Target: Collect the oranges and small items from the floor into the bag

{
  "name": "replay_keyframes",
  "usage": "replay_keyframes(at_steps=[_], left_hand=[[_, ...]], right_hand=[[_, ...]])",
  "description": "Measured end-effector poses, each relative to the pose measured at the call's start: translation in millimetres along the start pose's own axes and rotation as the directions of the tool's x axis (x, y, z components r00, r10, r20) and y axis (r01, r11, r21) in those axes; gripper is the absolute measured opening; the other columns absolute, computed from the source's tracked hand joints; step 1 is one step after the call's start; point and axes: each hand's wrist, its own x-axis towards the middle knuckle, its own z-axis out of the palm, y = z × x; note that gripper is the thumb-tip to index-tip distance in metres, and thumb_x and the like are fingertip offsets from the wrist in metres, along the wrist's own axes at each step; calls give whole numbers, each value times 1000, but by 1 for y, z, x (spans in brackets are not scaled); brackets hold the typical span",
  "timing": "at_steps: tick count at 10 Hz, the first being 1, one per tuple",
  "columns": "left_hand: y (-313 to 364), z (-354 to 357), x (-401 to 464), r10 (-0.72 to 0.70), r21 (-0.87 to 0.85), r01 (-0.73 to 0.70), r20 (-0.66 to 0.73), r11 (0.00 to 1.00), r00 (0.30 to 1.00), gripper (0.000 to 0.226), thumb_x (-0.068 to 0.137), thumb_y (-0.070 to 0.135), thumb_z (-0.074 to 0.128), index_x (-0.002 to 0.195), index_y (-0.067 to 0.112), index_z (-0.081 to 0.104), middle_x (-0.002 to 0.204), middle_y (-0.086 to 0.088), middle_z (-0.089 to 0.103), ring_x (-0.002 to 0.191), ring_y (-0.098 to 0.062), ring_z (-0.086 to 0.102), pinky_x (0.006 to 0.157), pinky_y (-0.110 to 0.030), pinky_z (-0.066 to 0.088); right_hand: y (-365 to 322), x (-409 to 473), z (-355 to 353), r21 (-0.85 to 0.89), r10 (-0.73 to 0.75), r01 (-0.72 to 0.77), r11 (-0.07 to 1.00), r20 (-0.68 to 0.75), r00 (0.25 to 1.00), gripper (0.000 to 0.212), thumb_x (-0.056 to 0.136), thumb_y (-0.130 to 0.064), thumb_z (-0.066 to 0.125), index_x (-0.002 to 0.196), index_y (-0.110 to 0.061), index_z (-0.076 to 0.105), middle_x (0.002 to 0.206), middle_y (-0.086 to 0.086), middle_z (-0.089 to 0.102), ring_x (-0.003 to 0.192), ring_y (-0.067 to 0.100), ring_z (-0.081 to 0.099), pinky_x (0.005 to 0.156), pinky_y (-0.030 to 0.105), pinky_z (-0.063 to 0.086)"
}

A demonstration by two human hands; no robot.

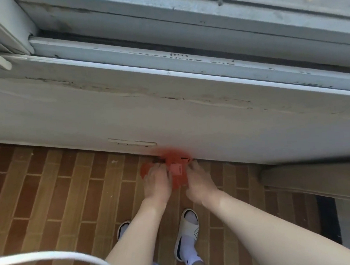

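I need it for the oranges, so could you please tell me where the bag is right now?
In the head view the orange-red bag is centre frame, low against the white wall's base on the brick floor, between the left hand and the right hand.

Both hands, left hand [157, 182] and right hand [199, 183], hold a blurred red bag [177, 169] low over the brick floor [50, 192], beside the white wall [106, 116].

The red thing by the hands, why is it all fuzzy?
Head view: the red bag is smeared by motion blur, as are the left hand and right hand on it; the window frame looks sharper, and its lines bend from the wide lens.
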Motion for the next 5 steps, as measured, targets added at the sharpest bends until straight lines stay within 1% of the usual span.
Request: replay_keyframes(at_steps=[1,2,3,4,5], left_hand=[[-13,8,2,-37,-86,44,86,995,996,14,99,18,54,98,19,68,104,-3,67,96,-28,65,76,-38,52],[-24,11,-3,-53,-133,68,109,989,993,14,98,16,54,100,20,68,104,-1,66,94,-26,64,78,-38,52],[-28,-1,-19,-73,-145,85,83,986,994,13,99,17,55,102,20,66,105,1,63,92,-24,63,77,-39,54],[-36,-19,-40,-75,-150,75,3,986,997,14,97,18,57,106,21,67,106,2,64,92,-23,65,78,-41,56],[-44,-38,-51,-97,-82,91,-63,992,993,19,93,16,61,110,19,69,108,-2,65,98,-27,65,82,-43,56]], right_hand=[[3,9,2,5,-5,4,1000,94,996,90,81,-7,60,161,-21,22,166,3,18,150,33,30,116,48,36],[5,7,0,67,-12,4,998,119,993,84,84,-7,58,160,-20,25,167,5,20,150,33,34,117,43,38],[6,-7,0,39,17,-22,999,133,991,81,88,-6,57,161,-17,25,167,5,22,148,33,35,116,39,37],[1,-27,-1,30,-6,3,1000,93,996,76,92,-14,61,160,-21,27,166,3,23,146,33,37,115,40,39],[-10,-42,-7,8,-51,50,999,42,998,71,95,-22,61,159,-22,30,164,5,27,146,34,37,116,45,38]])
